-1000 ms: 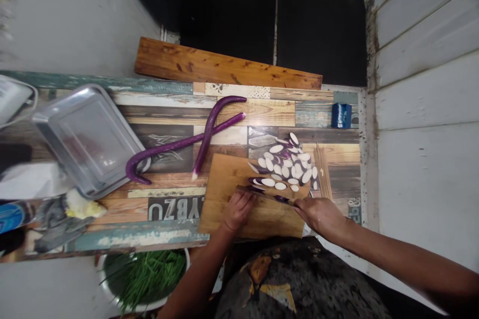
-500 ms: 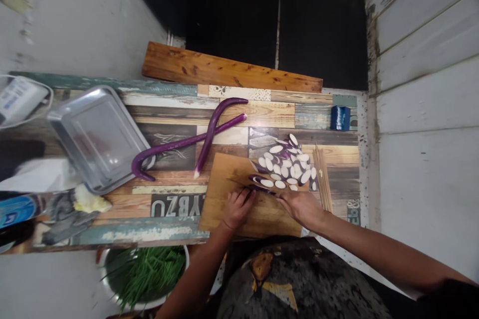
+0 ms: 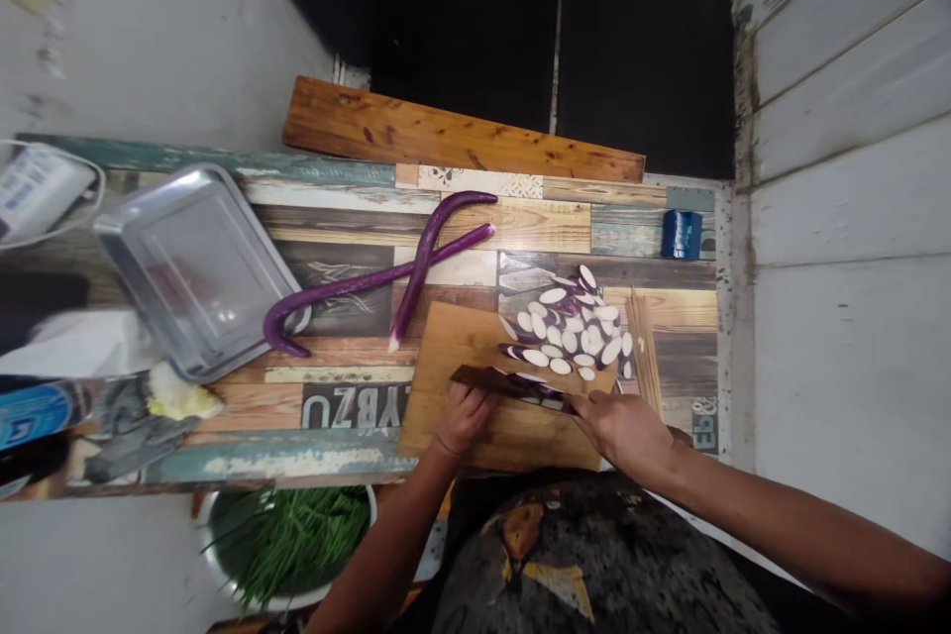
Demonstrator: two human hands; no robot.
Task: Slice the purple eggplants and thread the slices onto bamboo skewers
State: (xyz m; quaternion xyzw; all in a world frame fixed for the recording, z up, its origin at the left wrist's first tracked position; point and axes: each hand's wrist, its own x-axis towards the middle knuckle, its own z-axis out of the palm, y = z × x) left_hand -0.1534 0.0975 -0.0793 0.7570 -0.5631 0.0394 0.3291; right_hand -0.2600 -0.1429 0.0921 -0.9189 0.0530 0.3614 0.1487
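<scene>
A wood-patterned table (image 3: 680, 357) spans the scene, with a thick plank (image 3: 461, 134) along its far edge. A metal tray (image 3: 197, 267) lies on the left; a cutting board (image 3: 438, 347) sits at the near side, right of the middle. At the near left, below the tabletop, a bowl (image 3: 297, 602) holds greens (image 3: 304, 545). Two whole eggplants (image 3: 357, 284) cross between tray and board. A heap of eggplant slices (image 3: 572, 337) covers the board's far right part, spilling past its far edge, just left of some thin sticks (image 3: 645, 352). The knife (image 3: 475, 378) slants over the board. The person's right hand (image 3: 620, 428) has its fingers curled around the knife's handle end. The left hand (image 3: 465, 414) keeps its fingers bunched together beside the blade; whether they pinch anything cannot be told. A small blue box (image 3: 682, 235) stands far right.
</scene>
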